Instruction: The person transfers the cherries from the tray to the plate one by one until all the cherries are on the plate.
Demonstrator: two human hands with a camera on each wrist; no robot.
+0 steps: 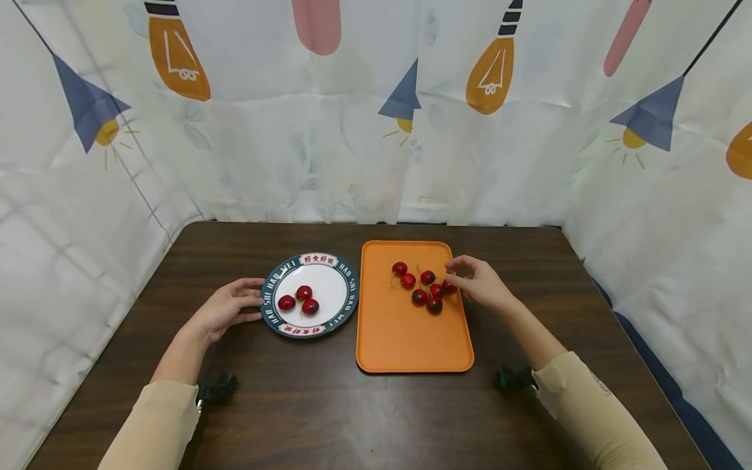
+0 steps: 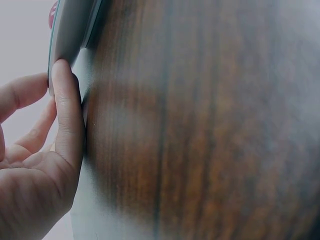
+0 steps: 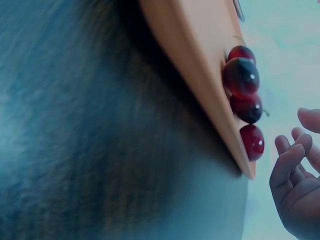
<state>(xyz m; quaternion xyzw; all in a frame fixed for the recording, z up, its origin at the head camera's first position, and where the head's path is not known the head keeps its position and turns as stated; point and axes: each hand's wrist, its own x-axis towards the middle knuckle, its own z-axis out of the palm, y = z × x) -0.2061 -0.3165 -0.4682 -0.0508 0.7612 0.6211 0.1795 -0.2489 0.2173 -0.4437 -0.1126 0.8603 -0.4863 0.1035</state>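
Observation:
My left hand [image 1: 226, 307] is at the left edge of a round plate [image 1: 346, 297] with a blue-green lettered rim. In the left wrist view the thumb [image 2: 67, 110] lies under the rim and a finger meets its upper edge. Three red cherries [image 1: 310, 306] sit on the white centre of the plate. To its right, an orange tray [image 1: 411, 346] carries several cherries [image 1: 420, 297], bunched in its upper half, some with stems. My right hand [image 1: 478, 284] hovers by the tray's right edge, fingers loosely bent close to the rightmost cherry [image 1: 449, 287]. Nothing shows between those fingers in the right wrist view.
Plate and tray stand side by side on a dark wood-grain table [image 1: 282, 411]. A pale printed curtain [image 1: 352, 163] surrounds the table's back and sides. Each wrist wears a black strap with a device, the left one [image 1: 217, 388] near the table surface.

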